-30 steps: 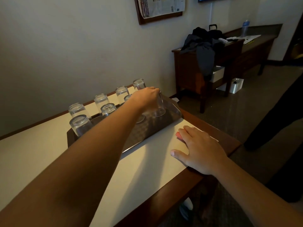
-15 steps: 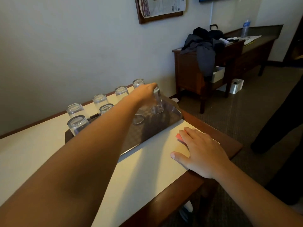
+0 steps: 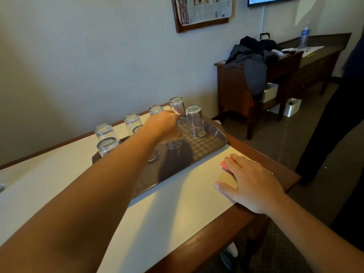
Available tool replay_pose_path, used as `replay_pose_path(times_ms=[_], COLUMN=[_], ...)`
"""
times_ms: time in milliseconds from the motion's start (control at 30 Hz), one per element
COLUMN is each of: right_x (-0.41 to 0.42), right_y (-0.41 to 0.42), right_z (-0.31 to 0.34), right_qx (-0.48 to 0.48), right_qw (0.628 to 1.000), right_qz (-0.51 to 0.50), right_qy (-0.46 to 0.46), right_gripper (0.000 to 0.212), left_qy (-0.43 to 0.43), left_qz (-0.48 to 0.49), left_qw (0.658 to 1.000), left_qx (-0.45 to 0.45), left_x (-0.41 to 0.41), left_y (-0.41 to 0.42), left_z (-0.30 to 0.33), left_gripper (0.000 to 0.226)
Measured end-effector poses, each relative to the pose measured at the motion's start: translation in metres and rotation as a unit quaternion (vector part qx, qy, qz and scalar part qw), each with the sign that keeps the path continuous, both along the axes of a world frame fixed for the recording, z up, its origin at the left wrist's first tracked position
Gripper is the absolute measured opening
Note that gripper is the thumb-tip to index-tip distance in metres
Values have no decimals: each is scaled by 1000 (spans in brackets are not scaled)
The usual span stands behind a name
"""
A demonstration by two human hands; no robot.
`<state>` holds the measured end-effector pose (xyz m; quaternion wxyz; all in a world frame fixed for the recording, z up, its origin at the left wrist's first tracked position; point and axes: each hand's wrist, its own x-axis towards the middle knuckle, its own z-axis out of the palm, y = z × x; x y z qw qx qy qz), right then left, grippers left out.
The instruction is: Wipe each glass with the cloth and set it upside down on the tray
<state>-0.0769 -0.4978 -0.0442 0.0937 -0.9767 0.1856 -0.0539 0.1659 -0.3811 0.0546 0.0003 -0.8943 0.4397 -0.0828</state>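
Observation:
A brown checkered tray [image 3: 208, 148] lies on the white-topped table [image 3: 169, 209], with several clear glasses upside down on it. The glass [image 3: 195, 121] at its far right corner stands free. My left hand [image 3: 164, 125] hovers just left of that glass, over another upturned glass [image 3: 174, 143] whose rim shows below my palm; the fingers look loosely bent and hold nothing. Two more glasses [image 3: 178, 108] [image 3: 107, 145] stand along the back and left. My right hand [image 3: 250, 182] rests flat on a pink cloth [image 3: 224, 164] near the table's right edge.
A dark wooden cabinet [image 3: 234, 89] draped with dark clothes [image 3: 254, 60] stands past the table's far end. A white box [image 3: 292, 106] sits on the carpet. A person in dark trousers [image 3: 334, 119] stands at the right. A water bottle [image 3: 304, 37] is on the long sideboard.
My left hand set the glass down at the tray's far right corner, let go, and drew back to the left. My right hand stayed on the cloth.

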Motion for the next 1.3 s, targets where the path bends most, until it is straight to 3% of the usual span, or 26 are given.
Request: replay_pose_path(times_ms=[333,633,800,900,967,1033,1133,1167,1300], right_x=[1,-2,1,9,16,27,47,55,87], right_y=[-1,70,143,189,222,256,304,318,365], right_z=[-2,13,16,16,17,18,19,19,17], right_qx=[-8,15,10,3,-3,-9,-18,-22,-25], right_qw=[1000,998,993,986,979,971,959,955,944], right_qz=[0,49,114,164,201,236,281,293,327], right_qy=[8,24,27,28,29,30,31,33,42], right_gripper=[81,76,80,84,84,84,84,83,82], left_qy=[-18,-4,114,164,159,144,131,131,116], left_qz=[-38,-20,93,182,228,270,328,346,405], left_qw=[999,999,988,970,960,952,935,929,905], left_qx=[-11,-41,-35,-1,23,31,-10,-23,-50], left_x=[-19,-78,-110,-122,-127,-128,-124,-121,-105], left_y=[23,153,267,351,401,443,491,504,544], left_z=[9,19,-18,-51,-66,-75,-86,-89,-93], left_gripper=[65,58,62,81,99,96,118,118,77])
